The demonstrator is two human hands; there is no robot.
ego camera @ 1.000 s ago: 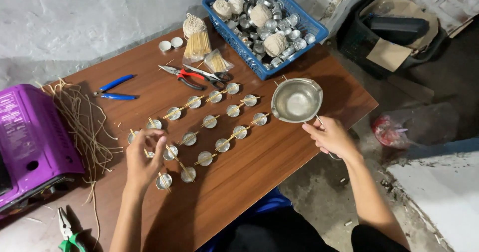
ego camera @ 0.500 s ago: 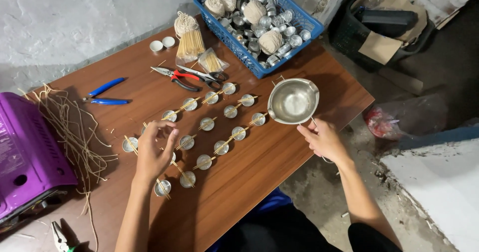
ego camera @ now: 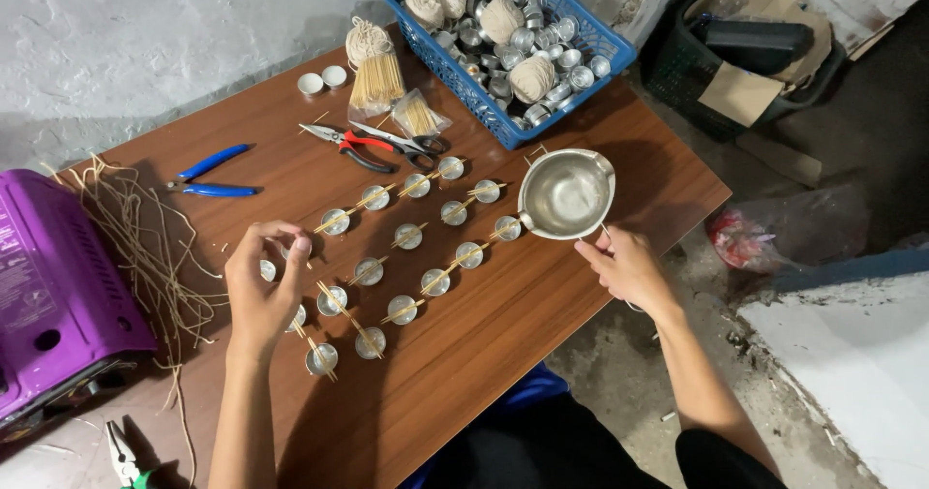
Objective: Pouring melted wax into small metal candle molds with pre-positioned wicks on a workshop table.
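While the left hand (ego camera: 263, 291) hovers over the near-left end of the cup rows, fingers curled and pinching at a small tin cup (ego camera: 268, 270) by its fingertips, the right hand (ego camera: 629, 268) sits at the desk's (ego camera: 503, 325) right edge, closed on the handle of the steel pot (ego camera: 566, 194). That pot stands upright on the desk, just right of the rows, mouth up and empty as far as I can see; its handle runs from the bowl toward the near right, into the hand, so its long axis slants that way. How far along? My read: about sixteen cups (ego camera: 402, 307) are laid out in three slanting rows, and most carry thin sticks (ego camera: 455, 259) across their rims, lying along the rows from near-left to far-right. None looks filled, so the pouring seems yet to come. More cups wait in the blue basket (ego camera: 600, 39) at the far edge. Scissors (ego camera: 402, 141) and red pliers (ego camera: 348, 147) lie beyond the rows, blue pliers (ego camera: 213, 175) to the left.
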